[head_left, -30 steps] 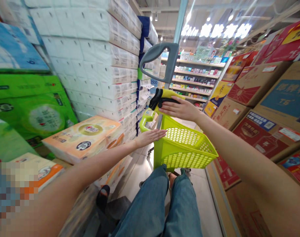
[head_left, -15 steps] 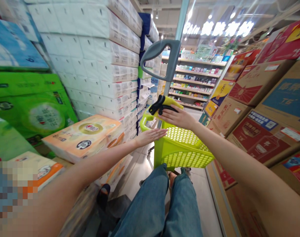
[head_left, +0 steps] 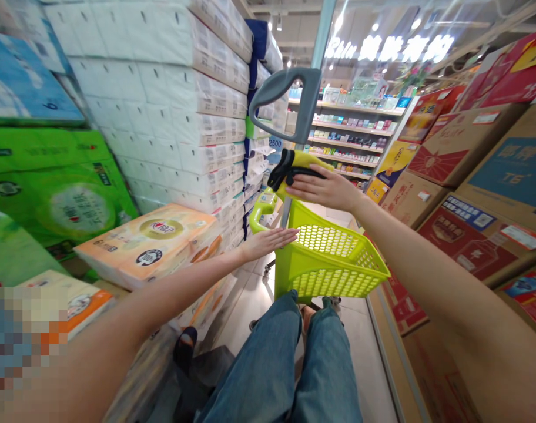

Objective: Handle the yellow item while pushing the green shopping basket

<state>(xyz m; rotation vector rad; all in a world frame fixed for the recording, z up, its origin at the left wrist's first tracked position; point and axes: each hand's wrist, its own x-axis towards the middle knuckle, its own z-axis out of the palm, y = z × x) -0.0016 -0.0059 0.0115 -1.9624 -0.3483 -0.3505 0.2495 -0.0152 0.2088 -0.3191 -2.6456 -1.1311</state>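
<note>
My left hand (head_left: 270, 242) lies flat with fingers stretched out at the near rim of the lime-green shopping basket (head_left: 334, 281), palm hidden. Above the basket, my right hand (head_left: 323, 189) is closed on a yellow bundle with black trim (head_left: 310, 160); its exact kind is unclear. Its fingers cross the near side of the bundle and the thumb is hidden. Behind both hands rises a grey loop handle (head_left: 310, 106) on a pole. The basket has holed sides and stands between my knees.
White tissue packs (head_left: 162, 94) are piled high at the left, with an orange tissue pack (head_left: 148, 238) lower down. Cardboard boxes (head_left: 483, 235) line the right side. Stocked shelves (head_left: 351, 123) stand ahead. Part of another shoe (head_left: 185, 346) shows at lower left.
My right hand has lifted slightly up and to the right, carrying the yellow bundle off the basket, so more of its inside shows. My left hand has stayed in place.
</note>
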